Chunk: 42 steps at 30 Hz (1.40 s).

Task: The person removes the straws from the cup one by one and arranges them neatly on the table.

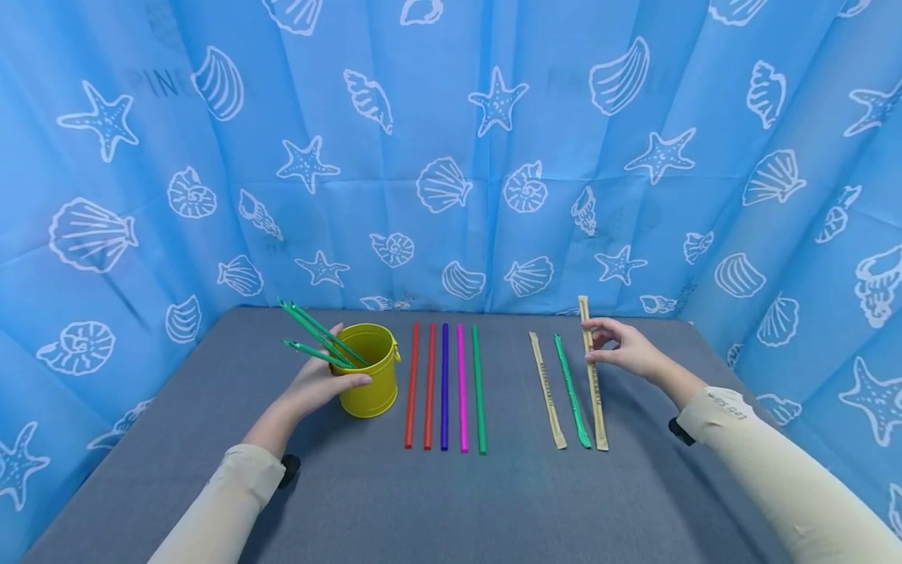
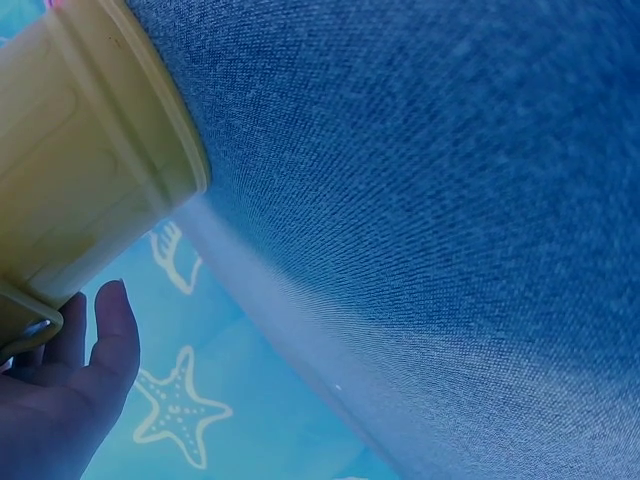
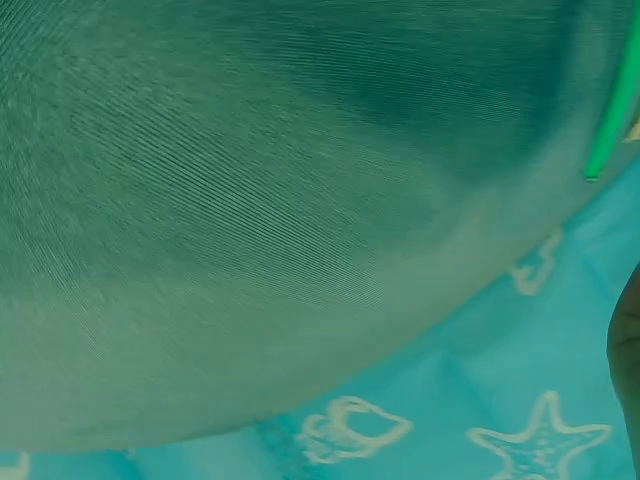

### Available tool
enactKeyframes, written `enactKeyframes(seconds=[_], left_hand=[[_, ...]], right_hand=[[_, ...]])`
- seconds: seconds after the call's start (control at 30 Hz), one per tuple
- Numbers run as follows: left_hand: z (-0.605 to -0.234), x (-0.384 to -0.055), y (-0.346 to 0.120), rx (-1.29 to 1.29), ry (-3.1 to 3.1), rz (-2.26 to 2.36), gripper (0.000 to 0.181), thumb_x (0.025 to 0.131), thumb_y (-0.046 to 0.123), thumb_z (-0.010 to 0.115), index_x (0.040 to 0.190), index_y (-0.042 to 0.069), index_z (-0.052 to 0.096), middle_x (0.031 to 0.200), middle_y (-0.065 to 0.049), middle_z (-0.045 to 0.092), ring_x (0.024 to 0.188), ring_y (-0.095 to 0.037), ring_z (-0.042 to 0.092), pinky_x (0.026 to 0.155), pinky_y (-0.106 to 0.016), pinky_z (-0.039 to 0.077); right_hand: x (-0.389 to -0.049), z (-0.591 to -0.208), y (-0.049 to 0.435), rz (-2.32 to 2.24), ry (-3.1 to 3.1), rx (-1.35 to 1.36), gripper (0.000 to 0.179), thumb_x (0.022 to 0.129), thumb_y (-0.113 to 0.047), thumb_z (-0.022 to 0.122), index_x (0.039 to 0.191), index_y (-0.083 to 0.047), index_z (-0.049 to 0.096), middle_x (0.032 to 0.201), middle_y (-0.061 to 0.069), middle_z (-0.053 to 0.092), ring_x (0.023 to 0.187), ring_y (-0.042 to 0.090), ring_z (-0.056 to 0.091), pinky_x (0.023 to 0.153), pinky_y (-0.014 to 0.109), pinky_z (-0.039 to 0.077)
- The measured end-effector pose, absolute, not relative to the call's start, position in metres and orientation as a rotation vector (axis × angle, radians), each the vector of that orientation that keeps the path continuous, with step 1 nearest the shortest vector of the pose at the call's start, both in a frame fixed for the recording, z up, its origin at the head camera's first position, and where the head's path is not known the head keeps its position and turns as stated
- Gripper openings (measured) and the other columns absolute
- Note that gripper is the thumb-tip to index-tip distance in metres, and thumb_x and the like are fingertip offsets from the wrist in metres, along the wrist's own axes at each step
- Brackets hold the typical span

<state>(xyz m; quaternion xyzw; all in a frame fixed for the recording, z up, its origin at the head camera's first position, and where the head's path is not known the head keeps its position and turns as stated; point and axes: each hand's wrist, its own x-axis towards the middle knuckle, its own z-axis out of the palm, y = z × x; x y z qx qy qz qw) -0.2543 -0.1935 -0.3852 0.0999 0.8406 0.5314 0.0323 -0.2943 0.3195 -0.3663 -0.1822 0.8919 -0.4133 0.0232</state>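
Note:
My left hand [image 1: 313, 389] grips a small yellow bucket [image 1: 373, 392] at its left side, thumb across the front near the rim. Several green wrapped straws [image 1: 310, 350] lean out of the bucket to the left. In the left wrist view the bucket [image 2: 80, 130] lies above my curled fingers [image 2: 118, 335]. On the right, my right hand [image 1: 627, 350] pinches a paper-wrapped straw [image 1: 593, 384] by its upper half; the straw's lower end is close over the table. Just left of it lie a green wrapped straw [image 1: 572, 392] and another paper-wrapped straw [image 1: 546, 388].
Between the hands lies a row of bare straws: two red ones [image 1: 412, 384], a blue one [image 1: 445, 388], a pink one [image 1: 462, 388] and a green one [image 1: 480, 392]. They rest on a grey cloth-covered table [image 1: 507, 501]. A blue shell-patterned curtain [image 1: 451, 235] hangs behind.

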Motion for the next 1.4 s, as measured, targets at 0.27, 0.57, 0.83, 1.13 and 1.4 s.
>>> enactKeyframes(seconds=[0.27,0.57,0.83,1.13,1.4], left_hand=[[-0.386,-0.255,-0.193,0.312,2.587,1.631,0.105,0.086,0.026,0.077,0.156,0.004,0.002,0.151,-0.026,0.030,0.136,-0.040,0.032,0.111,-0.059,0.024],[-0.386,-0.255,-0.188,0.334,2.578,1.624,0.104,0.086,0.027,0.076,0.155,0.003,0.003,0.151,-0.026,0.029,0.136,-0.041,0.031,0.110,-0.060,0.024],[-0.386,-0.254,-0.188,0.301,2.583,1.623,0.104,0.085,0.027,0.077,0.155,0.003,0.003,0.152,-0.026,0.029,0.137,-0.040,0.031,0.110,-0.060,0.023],[-0.388,-0.255,-0.189,0.297,2.574,1.639,0.105,0.085,0.027,0.077,0.156,0.005,0.002,0.152,-0.026,0.027,0.137,-0.041,0.030,0.110,-0.060,0.024],[-0.385,-0.253,-0.193,0.305,2.588,1.639,0.105,0.085,0.026,0.077,0.156,0.004,0.001,0.153,-0.027,0.025,0.137,-0.042,0.028,0.110,-0.061,0.023]], right_hand=[[-0.304,-0.386,0.328,-1.226,2.709,-0.534,0.056,0.091,-0.006,0.067,0.138,0.012,0.042,0.107,0.019,0.059,0.095,0.023,0.056,0.076,0.035,0.051],[-0.312,-0.404,0.341,-1.135,2.667,-0.482,0.059,0.090,-0.010,0.069,0.136,0.015,0.042,0.102,0.014,0.061,0.089,0.020,0.056,0.074,0.034,0.048],[-0.315,-0.409,0.345,-1.100,2.618,-0.538,0.058,0.090,-0.009,0.069,0.132,0.020,0.041,0.089,0.010,0.060,0.074,0.013,0.051,0.063,0.027,0.043],[-0.309,-0.401,0.343,-0.846,2.558,-0.522,0.079,0.091,-0.023,0.069,0.147,0.011,0.025,0.075,0.004,0.045,0.065,0.018,0.040,0.061,0.031,0.035],[-0.306,-0.401,0.332,-0.735,2.562,-0.515,0.085,0.088,-0.029,0.073,0.148,0.009,0.025,0.081,0.005,0.038,0.073,0.020,0.036,0.066,0.035,0.029]])
